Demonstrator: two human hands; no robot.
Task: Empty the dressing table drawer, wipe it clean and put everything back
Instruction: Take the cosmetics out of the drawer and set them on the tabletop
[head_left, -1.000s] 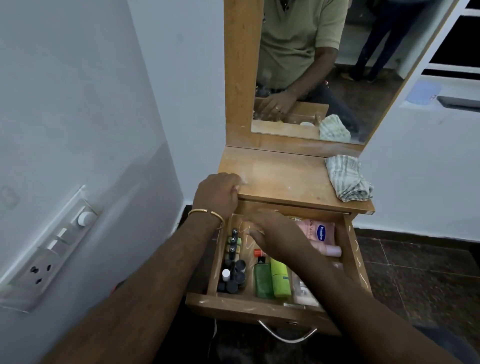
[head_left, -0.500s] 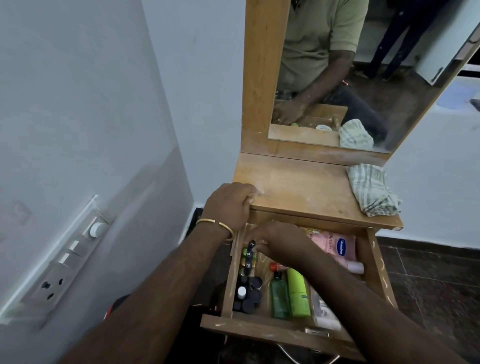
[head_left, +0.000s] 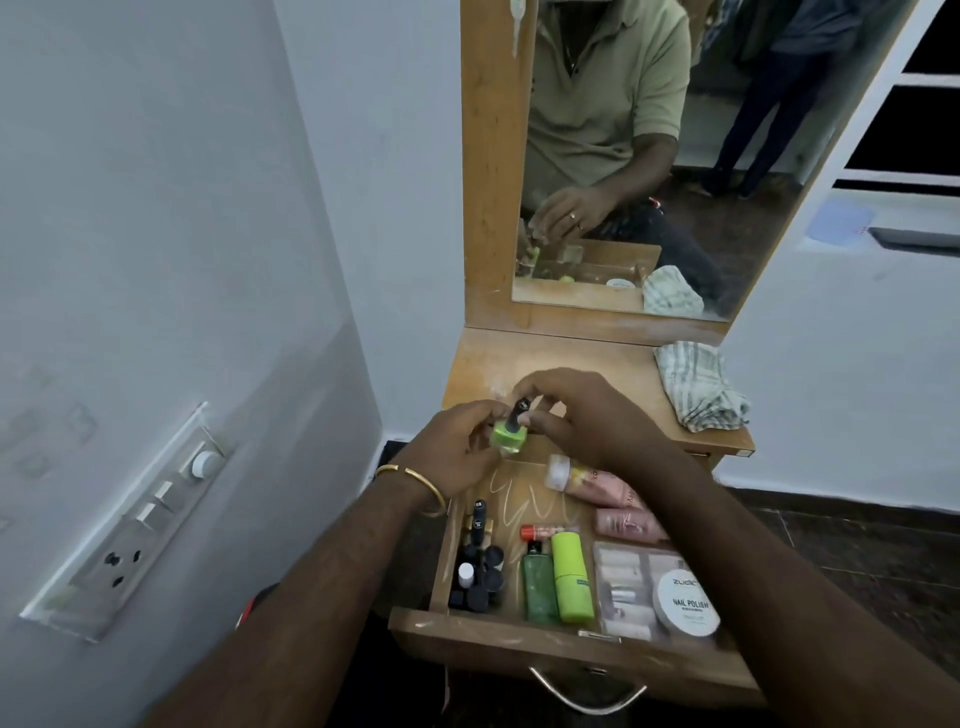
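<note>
Above the open drawer (head_left: 519, 642), both hands pinch a green nail polish bottle (head_left: 508, 433): left hand (head_left: 457, 451) at nine o'clock, right hand (head_left: 576, 415) at three. Striped cloth (head_left: 698, 387) lies at two o'clock on the tabletop (head_left: 571, 364); bottles (head_left: 558, 582) crowd the drawer.

Tabletop (head_left: 571, 364) bare beside cloth (head_left: 698, 387); drawer (head_left: 519, 647) crowded.

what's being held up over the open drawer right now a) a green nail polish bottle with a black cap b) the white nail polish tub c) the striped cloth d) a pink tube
a: the left hand and right hand together hold a green nail polish bottle with a black cap, above the back of the drawer.
</note>
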